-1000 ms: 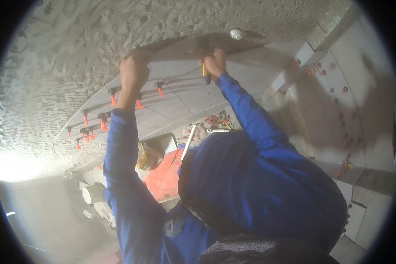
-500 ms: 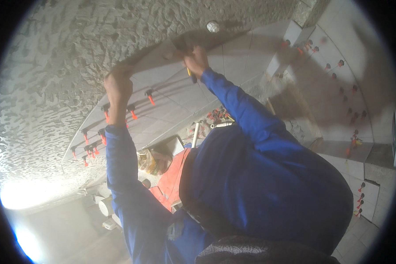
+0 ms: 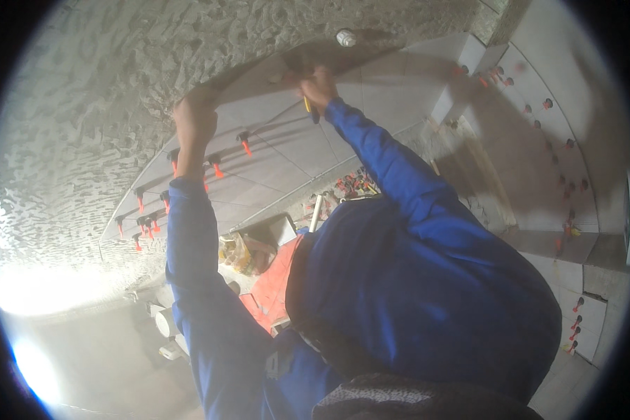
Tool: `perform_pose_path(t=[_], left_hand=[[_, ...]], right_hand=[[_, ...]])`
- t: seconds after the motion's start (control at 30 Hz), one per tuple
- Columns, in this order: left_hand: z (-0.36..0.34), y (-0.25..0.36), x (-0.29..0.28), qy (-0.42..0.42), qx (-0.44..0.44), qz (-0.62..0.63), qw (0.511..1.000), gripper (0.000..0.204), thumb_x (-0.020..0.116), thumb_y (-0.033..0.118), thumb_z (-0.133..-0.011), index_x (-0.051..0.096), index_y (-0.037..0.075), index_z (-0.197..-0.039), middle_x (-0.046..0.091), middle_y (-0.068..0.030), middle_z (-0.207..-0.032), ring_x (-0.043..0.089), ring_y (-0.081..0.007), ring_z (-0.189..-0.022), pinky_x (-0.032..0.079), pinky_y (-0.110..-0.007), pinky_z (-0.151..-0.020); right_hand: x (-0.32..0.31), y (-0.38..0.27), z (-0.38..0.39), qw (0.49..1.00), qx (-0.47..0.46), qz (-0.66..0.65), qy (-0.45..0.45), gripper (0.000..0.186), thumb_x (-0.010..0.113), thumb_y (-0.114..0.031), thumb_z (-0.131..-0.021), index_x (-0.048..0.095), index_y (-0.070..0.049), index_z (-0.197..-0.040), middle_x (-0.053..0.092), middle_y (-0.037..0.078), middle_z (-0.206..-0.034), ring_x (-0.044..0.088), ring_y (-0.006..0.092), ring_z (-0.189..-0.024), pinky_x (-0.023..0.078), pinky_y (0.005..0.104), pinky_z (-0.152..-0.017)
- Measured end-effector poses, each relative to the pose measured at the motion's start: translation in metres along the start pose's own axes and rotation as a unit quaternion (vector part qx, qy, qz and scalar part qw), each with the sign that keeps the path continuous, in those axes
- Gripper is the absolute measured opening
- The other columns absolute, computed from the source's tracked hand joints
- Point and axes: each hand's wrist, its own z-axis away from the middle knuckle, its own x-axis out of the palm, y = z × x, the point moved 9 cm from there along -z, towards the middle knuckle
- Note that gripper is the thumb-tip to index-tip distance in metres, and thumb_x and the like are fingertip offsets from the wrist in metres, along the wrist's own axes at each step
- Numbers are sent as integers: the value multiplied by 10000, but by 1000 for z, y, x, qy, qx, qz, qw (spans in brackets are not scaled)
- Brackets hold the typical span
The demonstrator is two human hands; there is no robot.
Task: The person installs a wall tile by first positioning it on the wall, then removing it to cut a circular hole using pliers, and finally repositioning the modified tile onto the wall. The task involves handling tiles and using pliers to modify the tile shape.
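Observation:
My right hand (image 3: 320, 89) is closed around a hand tool with a yellow and black handle (image 3: 311, 110), up at the top edge of the grey wall tiles (image 3: 287, 150). The tool's working end is lost in a dark shadow. Farther left, my left hand (image 3: 196, 122) is raised at the boundary between tile and rough mortar, its fingers curled. What they hold, if anything, is hidden. Several red tile-levelling clips with black caps (image 3: 244, 142) stick out of the joints below and beside my left forearm.
Ridged grey mortar (image 3: 119, 105) covers the wall above the tiles, with a white round fitting (image 3: 346, 38) in it. A side wall at right carries more red clips (image 3: 547, 103). Below are loose clips (image 3: 355, 183), a white pipe (image 3: 316, 213), a plastic bag (image 3: 235, 253) and orange cloth (image 3: 276, 283).
The whole view has shifted slightly, the wall's clips and fitting moving a little rightward. Both hands stay at about the same places along the tile edge, and the right keeps the tool.

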Motion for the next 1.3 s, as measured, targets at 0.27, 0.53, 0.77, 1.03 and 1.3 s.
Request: perform_pose_path(t=[0.27,0.53,0.77,1.03,1.3], left_hand=[[0,11,-3,6,28,-23,999,308,573,-10,-756,749,96,-986,717,-145,-1002,669,-369,-943,527,-429,-823],[-9,-7,9,-57,-23,-109,992,269,606,85,-810,748,147,-1029,723,-147,-952,674,-388,-900,545,-457,-779],[-9,-2,9,-42,-20,-96,994,220,605,88,-791,746,107,-958,706,-211,-875,676,-418,-840,552,-492,-733],[-12,8,5,-42,-12,-107,993,188,590,133,-829,729,42,-918,712,-195,-870,689,-394,-841,553,-488,-717],[-12,2,5,-44,-64,-95,992,192,590,137,-855,731,38,-938,717,-197,-905,695,-389,-876,557,-482,-732]], right_hand=[[-2,21,-3,998,58,3,-9,114,621,-69,-782,622,36,-828,639,144,-751,649,195,-695,498,396,-595],[-1,35,4,994,41,-74,-71,412,743,-310,-832,578,-1,-1048,581,85,-874,600,166,-723,492,337,-599],[4,-3,3,993,-40,-64,-88,455,815,-386,-794,600,-2,-910,573,57,-730,579,147,-593,459,311,-508],[3,0,0,991,-52,-90,-79,427,825,-344,-794,598,-1,-911,585,49,-678,582,146,-546,459,315,-487],[-2,13,-4,995,-16,-96,-25,361,828,-265,-821,575,-28,-922,595,52,-704,601,152,-566,486,307,-489]])
